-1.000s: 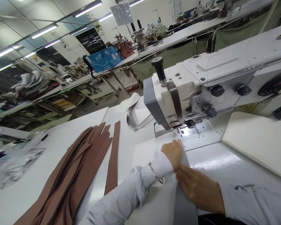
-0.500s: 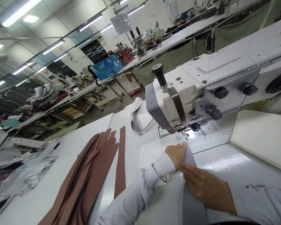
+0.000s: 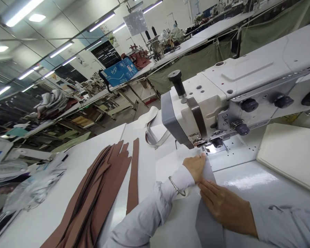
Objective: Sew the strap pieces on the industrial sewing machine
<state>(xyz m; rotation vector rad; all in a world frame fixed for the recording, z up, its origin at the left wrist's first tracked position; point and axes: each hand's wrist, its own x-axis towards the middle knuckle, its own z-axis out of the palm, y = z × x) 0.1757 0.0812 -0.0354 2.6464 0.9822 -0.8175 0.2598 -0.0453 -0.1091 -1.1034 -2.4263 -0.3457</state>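
Note:
My left hand (image 3: pixel 195 167), with a metal bangle on its wrist, presses a white fabric panel (image 3: pixel 174 165) close to the presser foot (image 3: pixel 203 148) of an industrial sewing machine (image 3: pixel 198 110). My right hand (image 3: pixel 226 208) lies across the same panel just below it, fingers together and pointing toward my left hand. A grey fabric layer (image 3: pixel 208 224) shows beneath the panel's edge. The needle area is small and partly hidden. Several long brown strips (image 3: pixel 100 186) lie left of my arms.
The white machine table (image 3: pixel 248 179) has a cream board (image 3: pixel 290 156) on its right. A looped white strap (image 3: pixel 152 129) lies behind the machine. Clear plastic bags (image 3: pixel 34 187) sit at the left edge. Further tables and a blue box (image 3: pixel 119 71) stand beyond.
The view has swung slightly, shifting the machine right in the frame. Both hands stay on the panel near the presser foot, and more of the grey layer shows.

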